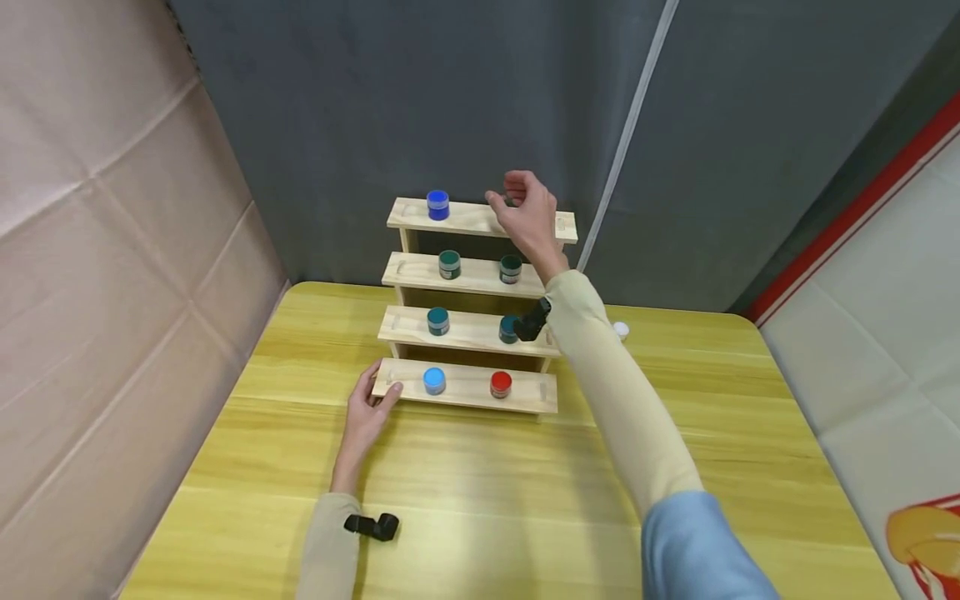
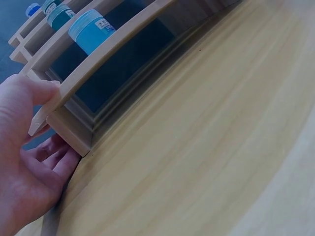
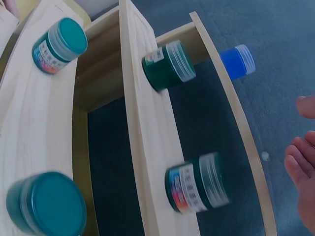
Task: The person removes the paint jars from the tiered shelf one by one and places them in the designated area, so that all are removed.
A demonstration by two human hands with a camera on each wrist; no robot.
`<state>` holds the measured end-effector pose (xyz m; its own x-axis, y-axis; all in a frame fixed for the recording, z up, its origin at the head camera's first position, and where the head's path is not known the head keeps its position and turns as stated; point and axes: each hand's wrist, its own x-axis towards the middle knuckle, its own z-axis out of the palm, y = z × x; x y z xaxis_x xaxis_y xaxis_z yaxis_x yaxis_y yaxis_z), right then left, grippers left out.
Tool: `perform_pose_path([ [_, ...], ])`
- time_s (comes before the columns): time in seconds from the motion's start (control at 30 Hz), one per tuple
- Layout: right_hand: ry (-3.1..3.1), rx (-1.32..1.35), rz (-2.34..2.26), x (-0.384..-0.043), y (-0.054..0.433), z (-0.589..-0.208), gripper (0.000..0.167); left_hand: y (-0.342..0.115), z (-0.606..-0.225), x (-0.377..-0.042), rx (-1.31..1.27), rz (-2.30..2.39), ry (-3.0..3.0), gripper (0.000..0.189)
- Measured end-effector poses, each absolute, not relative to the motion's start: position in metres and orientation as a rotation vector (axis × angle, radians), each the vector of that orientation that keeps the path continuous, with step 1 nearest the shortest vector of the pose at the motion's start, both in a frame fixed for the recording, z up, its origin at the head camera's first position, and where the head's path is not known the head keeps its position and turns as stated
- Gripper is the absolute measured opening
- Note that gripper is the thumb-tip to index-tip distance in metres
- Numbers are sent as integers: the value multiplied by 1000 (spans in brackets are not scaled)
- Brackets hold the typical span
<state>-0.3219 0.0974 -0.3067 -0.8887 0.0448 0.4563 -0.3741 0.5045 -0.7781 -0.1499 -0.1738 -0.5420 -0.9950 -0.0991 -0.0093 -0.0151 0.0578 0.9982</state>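
Observation:
A tiered wooden rack [image 1: 472, 325] stands on the table with small paint jars on its steps. My left hand [image 1: 367, 408] grips the left end of the lowest step, thumb on top and fingers underneath at the side support. Close to that thumb is a light blue paint jar [image 2: 91, 32], with a red paint jar [image 1: 501, 384] farther right. My right hand [image 1: 527, 218] hovers at the top step's right part, fingers loosely bent. Nothing shows between its thumb and fingers in the right wrist view. On the top step's left sits a dark blue paint jar [image 3: 237, 62].
Green jars [image 1: 449, 264] and teal jars [image 1: 438, 321] stand in pairs on the middle steps. A small white round object [image 1: 621, 330] lies right of the rack. Behind hangs a dark grey curtain [image 1: 420, 92]; pale panels flank the wooden table [image 1: 450, 508].

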Motion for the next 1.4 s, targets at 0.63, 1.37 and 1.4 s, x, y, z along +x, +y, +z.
perform_pose_path([
  [0.63, -2528, 385, 1323, -322, 49, -306, 56, -172, -540, -142, 134, -2126, -2250, 65],
  [1.37, -2435, 370, 1175, -318, 25, -332, 43, -169, -543, -138, 97, -2139, -2267, 67],
  [1.4, -2422, 366, 1181, -317, 24, -333, 43, -170, -544, -138, 104, -2140, -2267, 67],
])
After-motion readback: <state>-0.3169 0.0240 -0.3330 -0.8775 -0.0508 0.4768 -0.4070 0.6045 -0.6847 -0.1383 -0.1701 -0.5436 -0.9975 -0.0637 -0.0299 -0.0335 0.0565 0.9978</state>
